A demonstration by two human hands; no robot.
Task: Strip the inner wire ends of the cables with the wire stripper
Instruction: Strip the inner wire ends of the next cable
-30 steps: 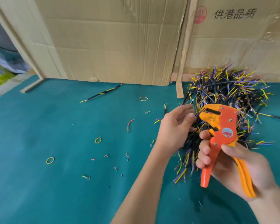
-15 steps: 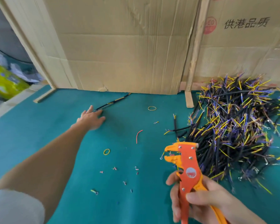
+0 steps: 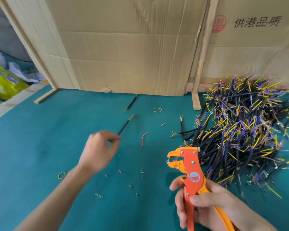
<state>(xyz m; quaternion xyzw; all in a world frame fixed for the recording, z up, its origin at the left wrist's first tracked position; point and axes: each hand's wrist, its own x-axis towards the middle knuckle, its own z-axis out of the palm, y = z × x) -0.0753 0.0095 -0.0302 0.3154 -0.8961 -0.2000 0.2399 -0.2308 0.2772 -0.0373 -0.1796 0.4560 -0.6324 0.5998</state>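
I have one short black cable pinched at its near end between the thumb and fingers of my left hand, though the blur there keeps me from saying just how the fingers lie; it points away from me with its yellow inner wire end free, well to the left of the cable pile. My right hand is wrapped round the handles of the orange wire stripper, which stands upright just left of the pile with its jaws a little apart and facing left. I judge the cable light and springy, stiff enough in its black jacket to hold a line but soft at the thin inner wires, which would bend or nick easily. So I would hold it on the jacket, close behind the exposed ends, so the tip does not droop or wander as it enters the jaws. The jacket looks smooth, so the pinch must be firm when the stripper pulls. A second loose cable lies on the green bench farther from the pile, near the cardboard.
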